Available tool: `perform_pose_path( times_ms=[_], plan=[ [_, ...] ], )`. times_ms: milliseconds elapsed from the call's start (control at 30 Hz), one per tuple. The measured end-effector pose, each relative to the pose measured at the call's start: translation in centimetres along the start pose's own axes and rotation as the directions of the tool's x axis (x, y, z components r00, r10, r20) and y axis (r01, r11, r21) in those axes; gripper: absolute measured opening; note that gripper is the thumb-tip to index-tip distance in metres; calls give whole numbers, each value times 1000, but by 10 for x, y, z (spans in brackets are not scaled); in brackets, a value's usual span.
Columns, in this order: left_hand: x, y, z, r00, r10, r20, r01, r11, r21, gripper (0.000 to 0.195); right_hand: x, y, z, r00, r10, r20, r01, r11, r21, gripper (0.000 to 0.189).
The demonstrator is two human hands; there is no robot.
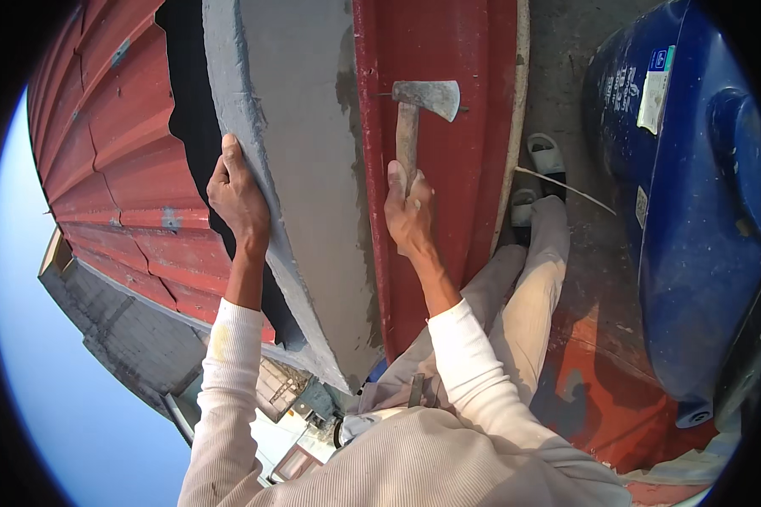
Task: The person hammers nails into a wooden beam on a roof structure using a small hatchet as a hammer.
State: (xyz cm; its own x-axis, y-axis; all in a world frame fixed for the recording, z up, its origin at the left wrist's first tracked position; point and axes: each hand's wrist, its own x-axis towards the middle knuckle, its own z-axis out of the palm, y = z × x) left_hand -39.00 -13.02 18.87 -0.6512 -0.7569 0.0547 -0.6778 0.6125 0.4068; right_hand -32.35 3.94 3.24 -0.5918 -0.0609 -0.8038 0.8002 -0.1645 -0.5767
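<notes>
My left hand (240, 196) rests on the rough top edge of a grey cement-plastered wall (304, 184), thumb laid along the rim and fingers curled out of sight. My right hand (412, 212) grips the wooden handle of a hatchet (408, 136). Its worn steel head is at the far end of the handle, with the flared blade turned to the right. Behind the hatchet is a red ribbed metal sheet (447, 38), which meets the plastered face along a damp, darker strip. I cannot tell whether the hatchet touches the sheet.
Beyond the wall, past a dark gap, lies a red metal sheet roof (133, 177). A large blue plastic tank (678, 285) stands at the right. My legs and pale sandals (545, 154) are between it and the sheet. A thin pale rod (567, 187) juts across near the feet.
</notes>
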Motion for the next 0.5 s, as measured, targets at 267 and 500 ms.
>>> perform_pose_path(
  times_ms=[267, 500],
  plan=[
    [0, -4, 0, 1000, -12, 12, 12, 1000, 11, 68, -14, -31, -16, 991, 100, -92, -12, 740, 673, 49],
    [0, -4, -6, 1000, -13, -5, 13, 1000, 15, 68, -17, -22, -50, 987, 99, 128, -132, 951, 278, 49]
  ],
)
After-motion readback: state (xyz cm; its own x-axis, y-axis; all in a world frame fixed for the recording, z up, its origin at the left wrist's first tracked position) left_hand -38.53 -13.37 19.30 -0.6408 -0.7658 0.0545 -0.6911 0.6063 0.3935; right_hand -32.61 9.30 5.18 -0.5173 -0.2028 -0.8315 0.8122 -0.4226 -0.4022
